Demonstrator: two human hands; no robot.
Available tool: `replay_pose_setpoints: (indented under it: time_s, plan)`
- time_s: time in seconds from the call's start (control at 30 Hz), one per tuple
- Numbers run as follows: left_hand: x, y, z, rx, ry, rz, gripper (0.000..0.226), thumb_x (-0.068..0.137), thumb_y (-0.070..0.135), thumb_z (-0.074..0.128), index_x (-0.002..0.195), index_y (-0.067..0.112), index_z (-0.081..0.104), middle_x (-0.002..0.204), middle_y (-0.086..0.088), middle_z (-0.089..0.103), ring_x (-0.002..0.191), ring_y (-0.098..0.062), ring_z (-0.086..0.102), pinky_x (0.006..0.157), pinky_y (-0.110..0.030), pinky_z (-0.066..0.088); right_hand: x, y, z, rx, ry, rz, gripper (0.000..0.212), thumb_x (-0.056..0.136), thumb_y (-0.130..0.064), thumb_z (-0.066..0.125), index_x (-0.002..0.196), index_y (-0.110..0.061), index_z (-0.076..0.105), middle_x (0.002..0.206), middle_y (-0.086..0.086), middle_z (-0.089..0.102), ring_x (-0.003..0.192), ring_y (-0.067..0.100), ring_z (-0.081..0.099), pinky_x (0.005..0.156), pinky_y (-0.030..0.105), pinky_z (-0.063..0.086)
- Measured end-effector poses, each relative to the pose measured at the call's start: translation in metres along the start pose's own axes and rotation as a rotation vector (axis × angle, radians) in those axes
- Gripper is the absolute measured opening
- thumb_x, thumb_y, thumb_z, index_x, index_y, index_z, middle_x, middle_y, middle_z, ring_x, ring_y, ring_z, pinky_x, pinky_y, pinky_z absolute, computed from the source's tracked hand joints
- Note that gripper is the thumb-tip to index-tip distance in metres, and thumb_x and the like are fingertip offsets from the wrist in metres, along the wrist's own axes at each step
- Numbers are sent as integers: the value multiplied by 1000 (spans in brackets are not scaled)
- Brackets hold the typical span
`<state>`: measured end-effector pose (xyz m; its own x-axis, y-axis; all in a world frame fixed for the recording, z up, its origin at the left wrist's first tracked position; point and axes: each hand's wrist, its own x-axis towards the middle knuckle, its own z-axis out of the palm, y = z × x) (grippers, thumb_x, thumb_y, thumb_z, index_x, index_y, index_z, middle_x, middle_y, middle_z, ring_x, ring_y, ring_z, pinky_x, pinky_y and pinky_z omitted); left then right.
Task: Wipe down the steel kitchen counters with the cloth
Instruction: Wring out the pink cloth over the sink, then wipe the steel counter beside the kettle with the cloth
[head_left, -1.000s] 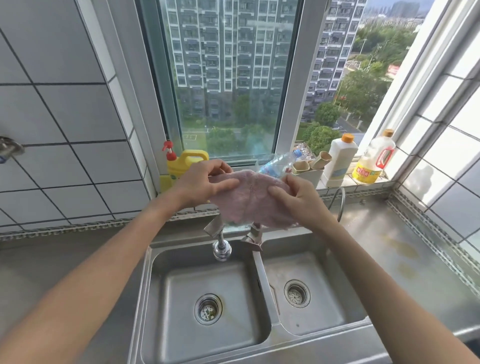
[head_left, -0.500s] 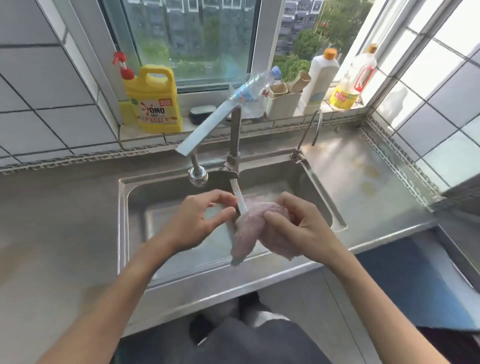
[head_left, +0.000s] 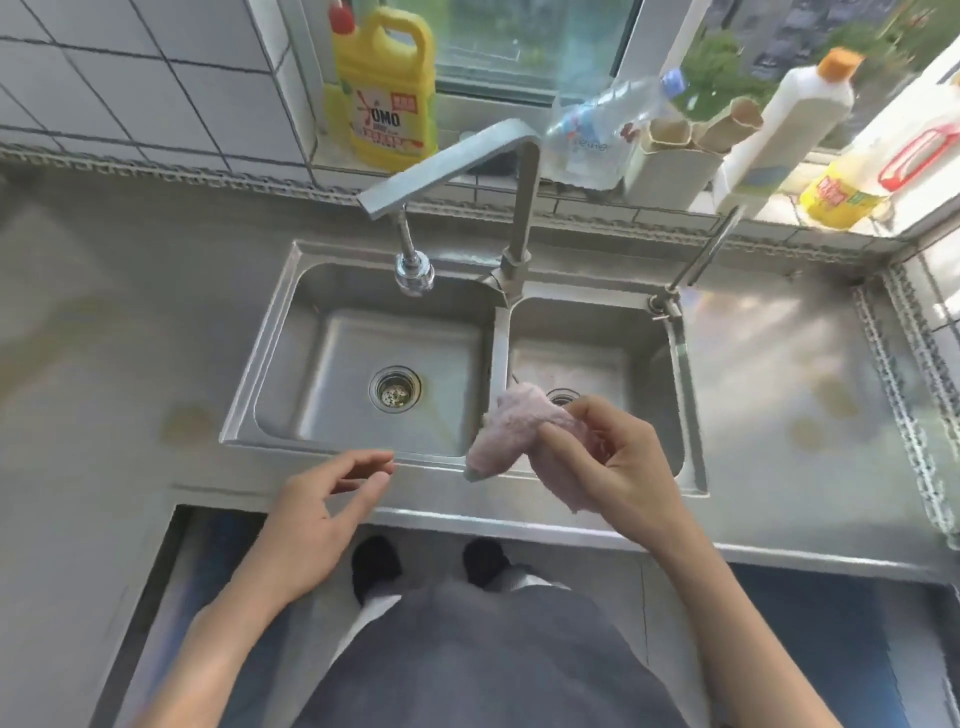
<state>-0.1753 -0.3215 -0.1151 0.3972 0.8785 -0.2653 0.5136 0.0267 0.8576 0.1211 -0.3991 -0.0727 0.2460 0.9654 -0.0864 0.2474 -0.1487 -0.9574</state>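
Observation:
A bunched pale pink cloth (head_left: 511, 431) hangs over the front edge of the right sink basin, pinched in my right hand (head_left: 618, 462). My left hand (head_left: 332, 493) hovers over the counter's front rim, apart from the cloth, fingers spread and holding nothing. The steel counter (head_left: 119, 374) runs left and right of the double sink (head_left: 363, 364). Yellowish stains show on it at left (head_left: 187, 423) and at right (head_left: 810, 426).
A steel tap (head_left: 447, 161) arches over the left basin; a thin second spout (head_left: 701, 260) stands by the right basin. On the sill stand a yellow detergent jug (head_left: 387, 88), a clear bottle (head_left: 608, 122), a white bottle (head_left: 784, 114) and an oil bottle (head_left: 872, 176).
My left hand has let go of the cloth and dropped toward the front rim. The cloth came down from tap height; my view tilted down to the sink and my legs.

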Motion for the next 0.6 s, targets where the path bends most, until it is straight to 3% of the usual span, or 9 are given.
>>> replay_pose_setpoints:
  time_s: [0.1,0.17,0.23,0.37,0.5,0.6]
  plan:
    - [-40,-4,24,-8,131,-100,20,98,31,67,114,41,74,110,29,75,106,8,67,88,0,43,11,1,-19,-41,-165,-120,14,102,-14,62,88,-16,63,58,-18,59,48,7,42,47,19,38]
    - [-69,-7,41,-34,212,-165,20,99,32,65,113,42,74,111,29,75,107,9,67,90,-2,45,17,1,-25,-64,-284,-192,23,104,-10,56,86,-22,62,60,-25,66,40,8,45,43,14,38]
    - [-98,-8,59,-63,287,-229,20,98,38,61,113,43,73,113,30,74,108,10,67,89,-5,47,21,0,-27,-71,-396,-195,27,106,-14,53,85,-27,64,61,-24,68,36,16,47,40,15,38]
    - [-149,-9,87,-116,425,-341,29,93,51,53,113,43,72,113,32,73,111,13,65,92,-8,45,24,5,-22,-154,-530,-268,25,105,-23,52,86,-34,64,62,-24,68,48,3,54,48,15,41]
    - [-200,-14,107,-139,588,-418,31,93,53,52,113,43,72,113,32,74,111,14,64,94,-10,44,15,11,-1,-264,-575,-302,17,99,-40,58,89,-28,62,58,-19,60,50,2,49,49,26,44]
    - [-239,-20,125,-150,697,-456,28,95,51,53,112,43,72,111,33,73,111,14,64,95,-13,45,-3,8,17,-309,-670,-453,22,101,-24,59,85,-38,58,62,-31,61,51,-3,49,52,5,37]
